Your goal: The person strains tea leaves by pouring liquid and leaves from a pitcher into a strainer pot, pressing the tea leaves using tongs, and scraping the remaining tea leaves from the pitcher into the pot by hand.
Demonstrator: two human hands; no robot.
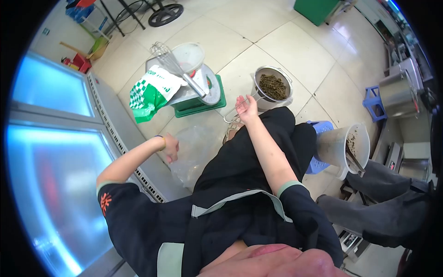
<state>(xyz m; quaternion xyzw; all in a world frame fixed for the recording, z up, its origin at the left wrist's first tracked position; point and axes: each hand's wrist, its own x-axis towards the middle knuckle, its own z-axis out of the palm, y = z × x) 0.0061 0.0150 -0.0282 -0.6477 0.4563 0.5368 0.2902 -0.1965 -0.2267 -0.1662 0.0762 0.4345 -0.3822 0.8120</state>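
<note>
Clear bag [190, 142] found beside the left hand [171, 147], leaf-filled strainer [273, 69] set just beyond the right hand [248, 109]

To the outer side of the left hand, a cabinet [57, 161] with blue-lit doors is seen. The left hand is held low with its fingers curled; it is overlapped with the edge of the clear bag, but whether the plastic is pinched cannot be told. Ahead of that hand, a green-and-white bag [154, 92] is leaned against a scale [213, 96] with a green base. A whisk [194, 85] is laid slantwise over it, its handle pointed toward the right hand, and a translucent tub [191, 53] is placed behind.

The right hand is turned palm up, its fingers loosely bent at the wire handle [229, 120] of the strainer; whether the wire is grasped cannot be told. Just ahead and to the right of this hand, the strainer is seated over a pot [270, 105], and dark wet-looking leaves [272, 87] are held in it.

Farther right of the right hand, a translucent pitcher [333, 144] is stood on a blue stool [317, 162], with a long utensil [353, 158] tilted inside. Beyond these, another person's grey trouser legs [369, 203] are seen, and well apart from the hand a large metal pot [398, 98] is placed
</note>
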